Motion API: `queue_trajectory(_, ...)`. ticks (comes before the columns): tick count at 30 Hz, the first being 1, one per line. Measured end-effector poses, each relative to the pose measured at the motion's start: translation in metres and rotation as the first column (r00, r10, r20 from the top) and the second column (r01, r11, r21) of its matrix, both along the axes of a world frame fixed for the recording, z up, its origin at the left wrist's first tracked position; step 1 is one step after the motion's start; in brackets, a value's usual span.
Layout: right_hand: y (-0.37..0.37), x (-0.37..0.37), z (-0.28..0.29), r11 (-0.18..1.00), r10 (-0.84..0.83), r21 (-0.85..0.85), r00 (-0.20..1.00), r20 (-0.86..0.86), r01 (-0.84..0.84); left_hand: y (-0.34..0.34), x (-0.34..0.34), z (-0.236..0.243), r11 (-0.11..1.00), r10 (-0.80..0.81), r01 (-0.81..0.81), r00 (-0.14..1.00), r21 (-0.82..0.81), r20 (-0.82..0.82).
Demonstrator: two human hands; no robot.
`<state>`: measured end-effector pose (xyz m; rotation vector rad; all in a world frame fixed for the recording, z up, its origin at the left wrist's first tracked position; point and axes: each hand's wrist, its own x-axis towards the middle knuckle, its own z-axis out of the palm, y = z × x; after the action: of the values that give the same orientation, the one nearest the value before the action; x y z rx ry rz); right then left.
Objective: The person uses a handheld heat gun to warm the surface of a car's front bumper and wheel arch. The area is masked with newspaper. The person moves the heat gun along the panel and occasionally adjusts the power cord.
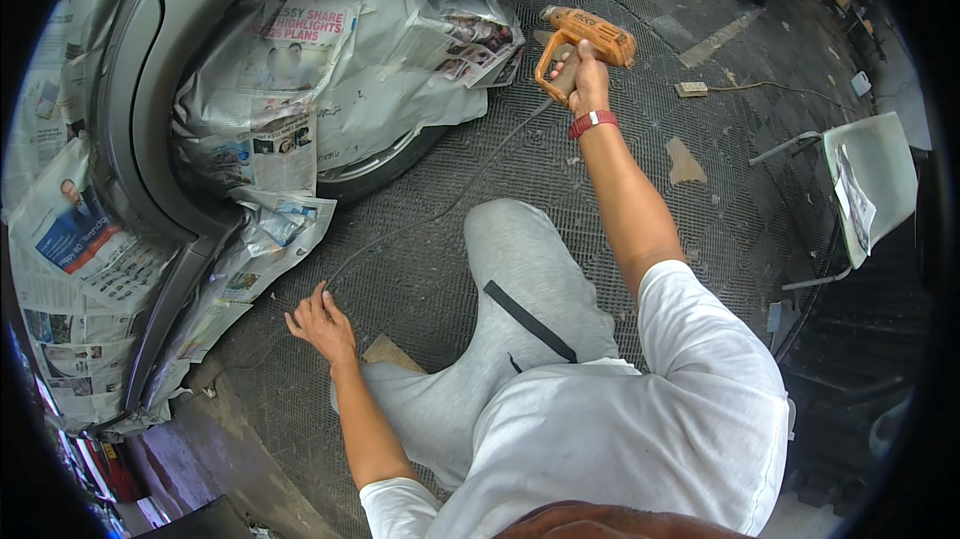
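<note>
An orange heat gun (606, 36) is in my right hand (588, 77), whose fingers wrap round its handle. It is held above the floor mat, with its nozzle toward the paper-covered wheel. A dark power cord (465, 181) runs from the handle back to my left hand (325, 327). There the thumb and forefinger close on the cord, while the other fingers are loosely bent. Newspaper sheets (240, 119) cover the car's wheel area and lower body. Part of the tyre (395, 161) shows below them. A dark grey body panel (165, 99) arches bare between the sheets.
Dark ribbed matting (430, 269) covers the floor. At the right stands a pale chair (880, 174) with a folded paper on it. A socket block (690, 89) with a thin cable and a torn cardboard piece (685, 161) lie on the mat. My bent knee (510, 224) is between my arms.
</note>
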<state>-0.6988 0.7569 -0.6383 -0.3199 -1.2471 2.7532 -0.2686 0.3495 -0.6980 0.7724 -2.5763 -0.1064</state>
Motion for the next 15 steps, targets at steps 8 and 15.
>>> queue_trajectory(8,-0.050,0.044,0.019,0.996,0.052,0.079,0.983,-0.177,-0.039,-0.012,0.013,-0.006,0.999,0.032,-0.032,0.999,0.006,-0.010)
queue_trajectory(15,-0.138,0.100,0.054,0.989,0.147,0.089,0.884,-0.443,-0.120,-0.040,0.028,-0.010,0.990,0.105,-0.110,0.993,0.092,0.057)
